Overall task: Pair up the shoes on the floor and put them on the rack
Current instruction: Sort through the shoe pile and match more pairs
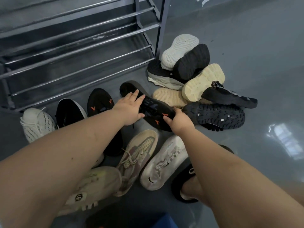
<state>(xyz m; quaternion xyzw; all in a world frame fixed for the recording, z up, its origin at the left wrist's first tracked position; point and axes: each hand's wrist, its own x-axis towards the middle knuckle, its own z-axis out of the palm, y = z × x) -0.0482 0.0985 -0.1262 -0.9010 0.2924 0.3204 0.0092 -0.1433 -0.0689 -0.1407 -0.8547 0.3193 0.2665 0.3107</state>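
Note:
A black sneaker with orange marks (151,106) lies tilted on the floor in the middle. My left hand (130,109) holds its side, fingers over the laces and thumb underneath. My right hand (178,120) grips its heel end. Its matching black sneaker with orange marks (99,102) stands just left, partly hidden by my left forearm. The grey metal shoe rack (79,46) fills the upper left, its bars bare.
A white knit shoe (37,124) and a black shoe (69,112) stand left. A pile of overturned shoes (194,71) lies by the rack's right leg, a lugged black sole (217,116) beside it. Beige and white sneakers (164,162) lie near my feet.

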